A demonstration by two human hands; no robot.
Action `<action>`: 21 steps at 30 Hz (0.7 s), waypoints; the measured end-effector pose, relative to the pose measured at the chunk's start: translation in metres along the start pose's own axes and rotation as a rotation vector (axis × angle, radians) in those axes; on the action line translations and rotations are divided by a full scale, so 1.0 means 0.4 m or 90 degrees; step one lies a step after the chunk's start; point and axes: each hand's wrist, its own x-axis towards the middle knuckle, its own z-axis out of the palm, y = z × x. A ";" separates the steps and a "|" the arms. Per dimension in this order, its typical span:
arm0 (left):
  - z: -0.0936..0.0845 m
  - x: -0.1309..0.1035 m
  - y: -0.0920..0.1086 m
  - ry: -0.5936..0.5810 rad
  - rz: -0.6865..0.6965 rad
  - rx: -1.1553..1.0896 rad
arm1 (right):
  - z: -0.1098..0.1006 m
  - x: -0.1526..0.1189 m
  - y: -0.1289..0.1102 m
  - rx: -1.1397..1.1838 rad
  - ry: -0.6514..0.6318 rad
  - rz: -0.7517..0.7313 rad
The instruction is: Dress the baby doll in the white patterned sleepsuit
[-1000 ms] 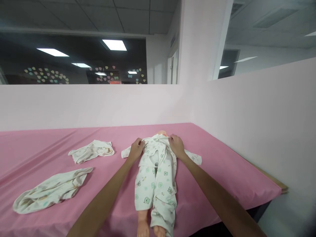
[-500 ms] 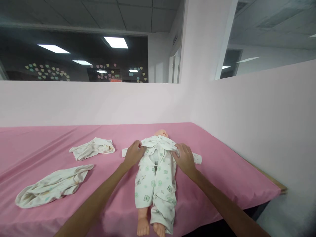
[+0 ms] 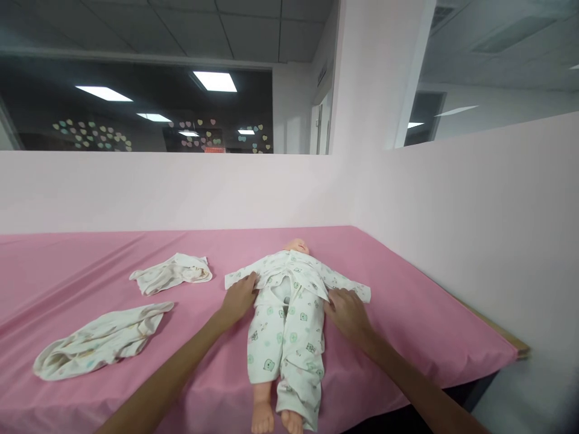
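A baby doll [image 3: 286,313] lies on its back on the pink table [image 3: 398,313], head away from me, bare feet toward me. It wears a white shirt and trousers printed with small green figures. My left hand [image 3: 239,295] lies flat at the doll's left side, fingers touching the shirt by the sleeve. My right hand [image 3: 346,313] rests palm down at the other side, against the shirt's lower edge below the spread sleeve. Neither hand holds anything.
Two loose white garments lie left of the doll: a small crumpled one [image 3: 172,272] farther back and a longer one [image 3: 102,340] nearer the front. A pale pink partition [image 3: 474,217] walls the table at the back and right. The table's front edge is close to me.
Both hands have slid from the doll's collar down toward me along its sides. The shirt now lies smooth with both sleeves spread.
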 end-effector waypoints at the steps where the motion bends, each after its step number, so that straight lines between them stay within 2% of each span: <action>1: -0.010 0.004 0.012 0.024 0.002 -0.018 | -0.003 0.007 -0.010 0.003 0.027 -0.018; 4: -0.040 0.025 0.055 0.102 0.032 -0.102 | -0.009 0.057 -0.049 0.038 0.113 -0.069; 7: -0.058 0.035 0.080 0.143 0.084 -0.207 | -0.013 0.115 -0.089 0.134 0.164 -0.099; 11: -0.055 -0.001 0.055 0.149 0.178 -0.252 | -0.020 0.126 -0.114 0.216 0.264 -0.058; 13: -0.056 -0.029 0.032 0.118 0.235 -0.228 | -0.029 0.100 -0.113 0.212 0.213 -0.138; 16: -0.091 -0.070 0.026 0.056 0.232 -0.226 | -0.054 0.052 -0.109 0.206 0.059 -0.259; 19: -0.170 -0.126 0.072 -0.017 0.172 -0.320 | -0.089 0.022 -0.118 0.260 -0.007 -0.238; 21: -0.226 -0.189 0.115 0.017 0.136 -0.382 | -0.108 0.012 -0.130 0.306 -0.001 -0.201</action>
